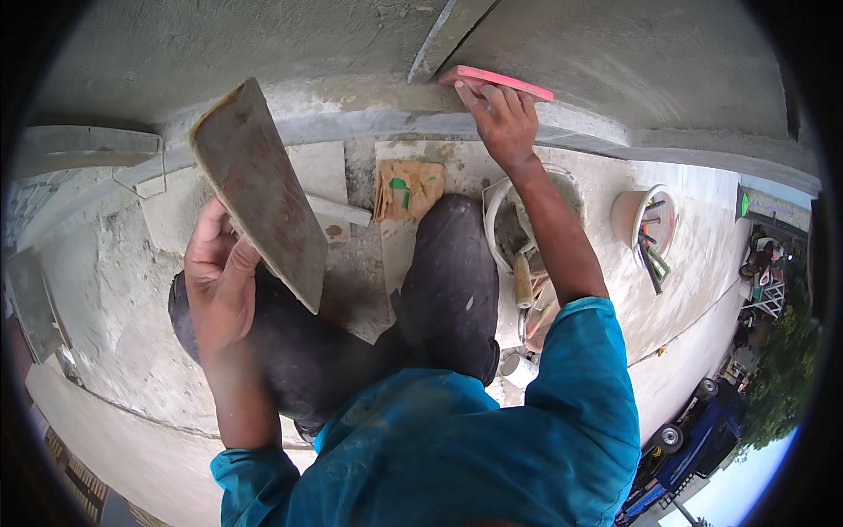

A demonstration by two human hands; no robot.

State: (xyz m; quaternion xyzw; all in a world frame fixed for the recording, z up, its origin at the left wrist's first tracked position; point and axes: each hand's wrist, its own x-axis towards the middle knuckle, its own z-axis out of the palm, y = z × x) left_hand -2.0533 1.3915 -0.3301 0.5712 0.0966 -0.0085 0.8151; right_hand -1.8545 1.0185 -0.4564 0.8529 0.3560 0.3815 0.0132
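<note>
Far left, we have a grey panel (33,303) propped at a slant, and above it a curved grey ledge (88,147) with a thin bent wire at its end. Coming across, here's the left hand (219,277), closed on the lower edge of a flat rectangular board (268,198): thumb on the near side, fingers behind, the board tipped up steeply and smeared grey and brown over its face. We see it held well clear of the floor, above the left knee.

In the middle, between board and bucket, a creased brown paper (426,180) with a green patch lies just beyond the knees in dark trousers (452,272). Above that, a pale strip (435,44) runs up the grey wall (632,61), and right at its foot is the pink float (505,80)! The right hand (509,132) grips it, fingers curled at its near side; we can't tell how firmly it meets the wall.

Under the right forearm we spot a bucket (489,228) of grey mix, partly hidden, a tan handle (522,279) beside it. Further right, a pale bucket (626,215) holds tools, and at the edge, a blue vehicle (702,439).
</note>
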